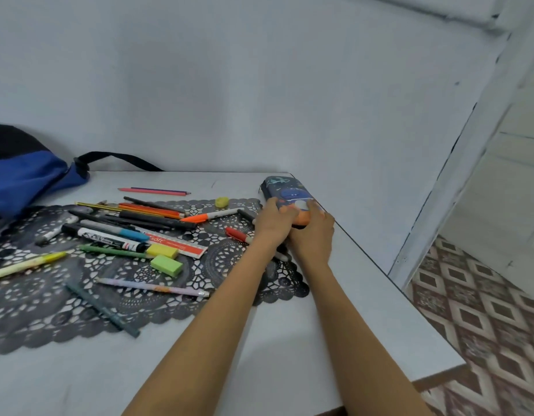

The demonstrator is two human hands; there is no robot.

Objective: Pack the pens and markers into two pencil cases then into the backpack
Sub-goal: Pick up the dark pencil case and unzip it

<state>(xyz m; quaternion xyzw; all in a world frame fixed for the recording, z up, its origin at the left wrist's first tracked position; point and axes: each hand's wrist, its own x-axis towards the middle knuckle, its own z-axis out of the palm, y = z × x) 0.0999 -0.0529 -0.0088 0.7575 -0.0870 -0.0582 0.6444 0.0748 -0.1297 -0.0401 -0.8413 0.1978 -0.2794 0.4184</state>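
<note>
A dark blue pencil case (285, 187) with cartoon prints lies near the table's far right corner. My left hand (273, 222) and my right hand (312, 232) both grip its near end, fingers curled over the top. Several pens, pencils and markers (133, 223) lie scattered on a black lace mat (79, 298) to the left. A red pen (238, 235) lies just left of my left wrist. The blue and black backpack (22, 172) sits at the table's far left. Only one pencil case is in view.
Yellow and green erasers (166, 265), a ruler (181, 246) and a small yellow lump (222, 201) lie among the pens. The white table (289, 340) ends at its right edge (380, 265), beyond which is patterned floor. A wall stands behind the table.
</note>
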